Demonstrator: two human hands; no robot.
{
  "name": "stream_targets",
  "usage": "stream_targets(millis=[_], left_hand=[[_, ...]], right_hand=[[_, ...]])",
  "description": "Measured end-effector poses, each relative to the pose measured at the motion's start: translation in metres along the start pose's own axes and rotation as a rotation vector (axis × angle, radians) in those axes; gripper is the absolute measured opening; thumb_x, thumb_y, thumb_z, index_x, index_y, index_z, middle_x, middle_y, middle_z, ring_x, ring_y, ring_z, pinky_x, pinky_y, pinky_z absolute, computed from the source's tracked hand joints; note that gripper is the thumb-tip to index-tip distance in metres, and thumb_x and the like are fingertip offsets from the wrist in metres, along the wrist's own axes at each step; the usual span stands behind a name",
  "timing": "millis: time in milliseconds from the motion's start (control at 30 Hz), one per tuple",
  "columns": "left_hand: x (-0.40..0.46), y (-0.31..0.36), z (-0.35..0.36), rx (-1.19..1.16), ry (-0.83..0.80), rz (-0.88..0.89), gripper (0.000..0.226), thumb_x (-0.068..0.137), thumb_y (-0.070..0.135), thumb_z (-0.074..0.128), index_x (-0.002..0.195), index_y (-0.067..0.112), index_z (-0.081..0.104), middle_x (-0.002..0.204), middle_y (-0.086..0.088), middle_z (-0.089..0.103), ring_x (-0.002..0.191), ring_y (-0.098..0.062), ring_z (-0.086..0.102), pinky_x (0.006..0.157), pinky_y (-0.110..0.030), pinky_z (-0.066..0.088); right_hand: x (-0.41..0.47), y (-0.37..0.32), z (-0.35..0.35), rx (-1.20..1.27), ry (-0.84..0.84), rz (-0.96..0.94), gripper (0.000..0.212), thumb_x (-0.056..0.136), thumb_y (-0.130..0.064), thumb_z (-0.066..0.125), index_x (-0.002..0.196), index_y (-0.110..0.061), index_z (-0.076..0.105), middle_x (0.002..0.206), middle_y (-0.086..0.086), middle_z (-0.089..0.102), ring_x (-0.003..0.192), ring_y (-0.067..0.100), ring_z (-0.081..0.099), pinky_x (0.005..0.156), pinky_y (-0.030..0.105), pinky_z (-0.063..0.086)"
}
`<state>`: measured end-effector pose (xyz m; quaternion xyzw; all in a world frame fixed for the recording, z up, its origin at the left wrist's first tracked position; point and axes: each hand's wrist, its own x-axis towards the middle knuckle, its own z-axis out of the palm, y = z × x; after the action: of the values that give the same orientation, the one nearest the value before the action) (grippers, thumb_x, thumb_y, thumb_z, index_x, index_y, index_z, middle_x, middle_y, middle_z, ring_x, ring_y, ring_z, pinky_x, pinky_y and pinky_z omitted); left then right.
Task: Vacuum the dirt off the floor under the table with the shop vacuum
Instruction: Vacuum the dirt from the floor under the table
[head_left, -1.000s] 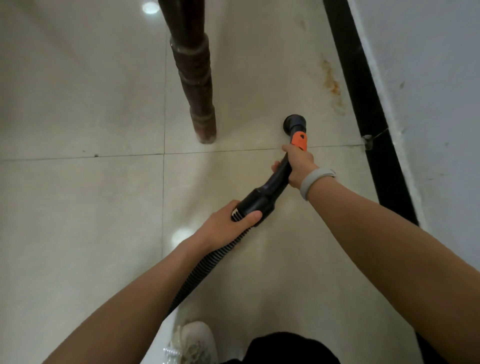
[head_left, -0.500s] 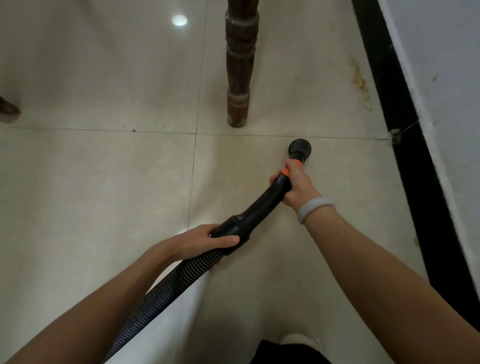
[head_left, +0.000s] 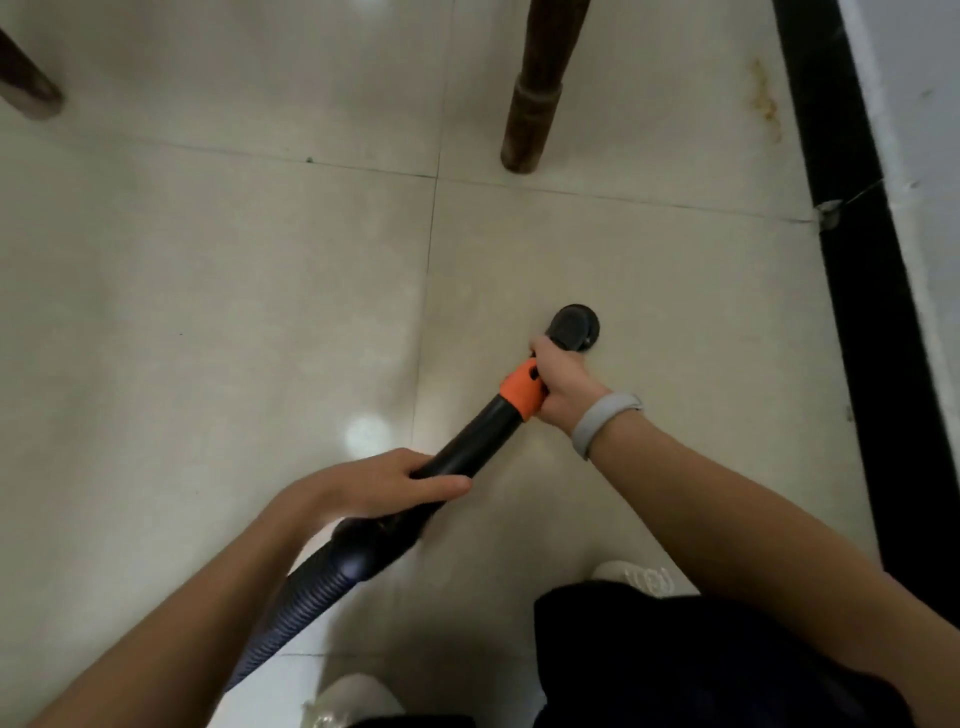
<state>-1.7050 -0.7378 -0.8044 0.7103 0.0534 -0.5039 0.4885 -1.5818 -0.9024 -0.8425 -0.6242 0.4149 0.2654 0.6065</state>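
Head view, looking down at a pale tiled floor (head_left: 218, 322). A shop-vacuum wand (head_left: 467, 447), black with an orange collar (head_left: 522, 389), is held by both hands and runs diagonally from lower left to upper right. The right hand (head_left: 563, 384) is wrapped around the wand just behind the round black nozzle (head_left: 574, 325), its fingers clenched on the tube at and above the orange collar; a grey wristband (head_left: 605, 421) is worn on that wrist. The left hand (head_left: 379, 486) grips the black tube lower down, with the thumb laid along the top and the fingers curled beneath, just ahead of the point where the tube widens into the ribbed hose (head_left: 301, 613). The nozzle is set down on or very near the tile; contact cannot be confirmed. It lies to the right of a vertical grout line and well apart from the dark turned wooden bench leg (head_left: 535, 109) standing at the top centre. A second dark leg (head_left: 26, 83) is seen at the upper left corner. A black baseboard (head_left: 852, 291) and a white wall (head_left: 924, 156) run along the right edge, with a rust-coloured stain (head_left: 763, 104) on the floor beside the baseboard. Two light shoes (head_left: 647, 579) (head_left: 353, 699) and dark clothing (head_left: 675, 660) are visible at the bottom.
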Motion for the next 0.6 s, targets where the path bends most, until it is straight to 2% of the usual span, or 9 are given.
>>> stream_targets(millis=[67, 133, 233, 333, 467, 600], left_hand=[[-0.015, -0.016, -0.007, -0.03, -0.033, -0.087, 0.041, 0.09, 0.048, 0.051, 0.066, 0.015, 0.054, 0.057, -0.002, 0.063, 0.057, -0.018, 0.061, 0.069, -0.026, 0.051], [-0.025, -0.032, -0.005, -0.143, -0.011, -0.155, 0.043, 0.093, 0.044, 0.049, 0.067, 0.01, 0.05, 0.052, -0.006, 0.059, 0.051, -0.019, 0.058, 0.062, -0.027, 0.049], [-0.035, -0.05, 0.005, -0.293, -0.016, -0.22, 0.042, 0.091, 0.045, 0.05, 0.074, 0.006, 0.047, 0.056, -0.01, 0.057, 0.053, -0.023, 0.056, 0.058, -0.03, 0.05], [-0.038, -0.057, 0.013, -0.316, -0.025, -0.23, 0.044, 0.087, 0.048, 0.052, 0.077, 0.006, 0.046, 0.057, -0.01, 0.058, 0.053, -0.024, 0.057, 0.057, -0.031, 0.05], [-0.029, -0.042, 0.017, -0.18, -0.15, -0.258, 0.046, 0.084, 0.053, 0.054, 0.079, 0.008, 0.047, 0.058, -0.009, 0.059, 0.05, -0.022, 0.057, 0.057, -0.028, 0.05], [-0.035, -0.024, 0.023, -0.123, -0.303, -0.239, 0.046, 0.082, 0.054, 0.056, 0.08, 0.008, 0.049, 0.058, -0.008, 0.06, 0.049, -0.019, 0.059, 0.057, -0.027, 0.052]], right_hand=[[-0.017, 0.024, 0.021, -0.045, -0.073, 0.018, 0.015, 0.094, -0.02, 0.049, 0.087, -0.007, 0.045, 0.074, 0.011, 0.051, 0.073, 0.027, 0.055, 0.085, 0.046, 0.051], [-0.038, 0.043, 0.042, -0.024, -0.19, 0.082, 0.019, 0.096, -0.021, 0.047, 0.084, -0.008, 0.041, 0.074, 0.012, 0.052, 0.065, 0.028, 0.057, 0.083, 0.049, 0.052], [-0.057, 0.058, 0.062, -0.041, -0.365, 0.15, 0.02, 0.098, -0.021, 0.048, 0.085, -0.011, 0.037, 0.072, 0.012, 0.051, 0.059, 0.027, 0.058, 0.08, 0.049, 0.053], [-0.061, 0.064, 0.057, -0.039, -0.462, 0.175, 0.019, 0.097, -0.025, 0.051, 0.092, -0.01, 0.039, 0.071, 0.012, 0.053, 0.059, 0.027, 0.06, 0.075, 0.045, 0.053], [-0.057, 0.077, 0.021, 0.064, -0.355, 0.188, 0.027, 0.095, -0.023, 0.054, 0.11, -0.007, 0.039, 0.073, 0.013, 0.052, 0.049, 0.026, 0.062, 0.059, 0.042, 0.055], [-0.053, 0.085, -0.008, 0.149, -0.247, 0.203, 0.02, 0.094, -0.018, 0.05, 0.105, -0.006, 0.039, 0.068, 0.013, 0.05, 0.048, 0.026, 0.06, 0.054, 0.04, 0.054]])
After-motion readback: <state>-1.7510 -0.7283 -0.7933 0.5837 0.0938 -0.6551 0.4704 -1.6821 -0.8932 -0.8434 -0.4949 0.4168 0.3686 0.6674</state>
